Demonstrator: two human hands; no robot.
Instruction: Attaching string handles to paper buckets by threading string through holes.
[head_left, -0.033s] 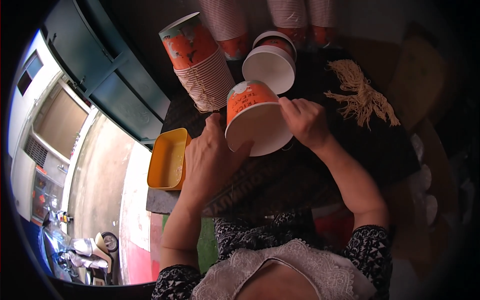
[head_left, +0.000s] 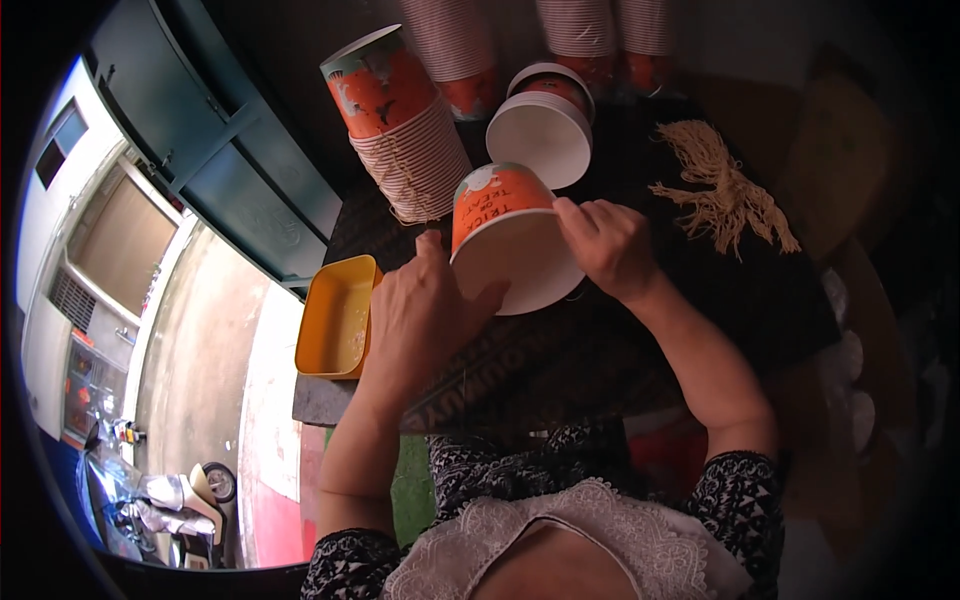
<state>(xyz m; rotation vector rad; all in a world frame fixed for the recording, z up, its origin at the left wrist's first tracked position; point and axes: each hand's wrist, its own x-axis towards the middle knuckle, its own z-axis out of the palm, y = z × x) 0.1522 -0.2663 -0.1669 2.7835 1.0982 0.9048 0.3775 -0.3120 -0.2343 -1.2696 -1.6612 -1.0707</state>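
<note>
**Tilted cup held between both hands, close to stacks that could topple**

Your left hand [head_left: 425, 310] cups the orange-and-white paper cup [head_left: 505, 235] from its left flank, fingers curled round the wall and thumb up near the printed band. Your right hand [head_left: 610, 245] pinches the cup's upper edge on the right side, fingertips narrow. The cup is tipped on its side above the dark table [head_left: 600, 350], its white round end facing you; from this view you cannot tell if it rests on the surface or is lifted clear.

Risks, as judged from here:

- The paper wall is thin. Too much squeeze from the left hand would likely dent or crease it.
- The right-hand pinch holds little material; if it slips, the cup could roll out toward you.
- The leaning cup stack [head_left: 405, 125] stands just behind the left hand and tilts already. A knock from your knuckles could bring it down.
- A second cup on its side [head_left: 545, 125] lies just beyond; it may roll if the table is jolted.
- The yellow tray [head_left: 335, 320] sits at the table's left edge, near your left wrist. A backward sweep of the forearm could push it off
- The straw-coloured fibre bundle [head_left: 725, 195] lies to the right, well apart from the cup
</note>
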